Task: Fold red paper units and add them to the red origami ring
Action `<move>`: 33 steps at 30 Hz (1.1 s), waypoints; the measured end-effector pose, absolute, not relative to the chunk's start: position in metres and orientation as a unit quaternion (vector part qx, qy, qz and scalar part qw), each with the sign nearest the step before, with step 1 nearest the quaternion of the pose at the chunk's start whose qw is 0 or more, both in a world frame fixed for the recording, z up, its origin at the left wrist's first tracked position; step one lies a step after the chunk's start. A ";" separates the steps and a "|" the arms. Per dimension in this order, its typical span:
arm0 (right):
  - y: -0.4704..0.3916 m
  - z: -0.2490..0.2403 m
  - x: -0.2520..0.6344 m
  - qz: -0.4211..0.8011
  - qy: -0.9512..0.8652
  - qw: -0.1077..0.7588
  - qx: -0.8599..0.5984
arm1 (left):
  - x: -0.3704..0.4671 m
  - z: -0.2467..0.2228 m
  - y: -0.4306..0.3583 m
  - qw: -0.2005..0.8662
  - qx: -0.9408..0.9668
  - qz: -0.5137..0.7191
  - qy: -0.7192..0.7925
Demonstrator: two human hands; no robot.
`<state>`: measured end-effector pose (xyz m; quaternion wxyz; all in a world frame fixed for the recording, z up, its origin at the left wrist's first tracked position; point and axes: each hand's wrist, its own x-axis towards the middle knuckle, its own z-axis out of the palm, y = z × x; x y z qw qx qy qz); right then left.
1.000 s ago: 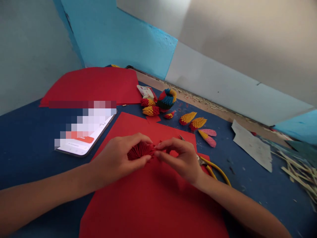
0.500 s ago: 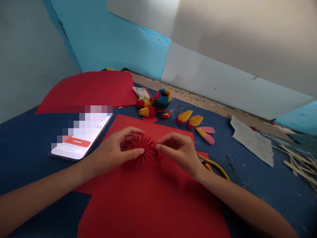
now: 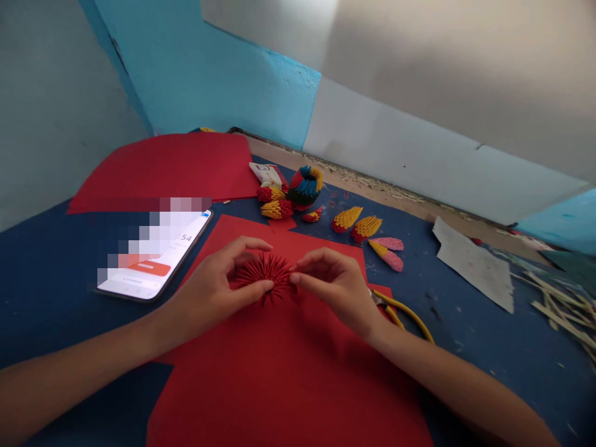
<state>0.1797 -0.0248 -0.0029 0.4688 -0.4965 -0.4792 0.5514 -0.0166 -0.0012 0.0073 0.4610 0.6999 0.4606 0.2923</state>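
A round, spiky red paper piece [image 3: 267, 271] is held above red paper sheets [image 3: 288, 379]. My left hand [image 3: 221, 279] grips its left side, the thumb pressed on its middle and the fingers curled behind. My right hand [image 3: 333, 282] is at the right edge of the piece, thumb and forefinger pinched at its tips; whether a separate small red bit lies between them is too small to tell.
A lit phone [image 3: 153, 264] lies left. Behind are stacked red sheets [image 3: 167, 171], a multicoloured folded-paper ball [image 3: 306, 186] and yellow-red pieces [image 3: 347, 219]. Yellow-handled pliers [image 3: 410, 313], a grey sheet [image 3: 475, 264] and pale strips [image 3: 563, 310] lie right.
The hands have barely moved; my left thumb has shifted slightly right on the spiky piece. The number on the phone changed from 53 to 54.
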 end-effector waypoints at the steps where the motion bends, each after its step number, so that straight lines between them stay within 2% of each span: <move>1: -0.025 -0.003 0.179 0.554 -0.474 0.469 -0.499 | -0.016 0.007 -0.001 0.458 0.702 0.293 0.460; 33: -0.033 -0.010 0.170 0.544 -0.435 0.478 -0.535 | -0.011 0.004 0.001 0.430 0.728 0.284 0.453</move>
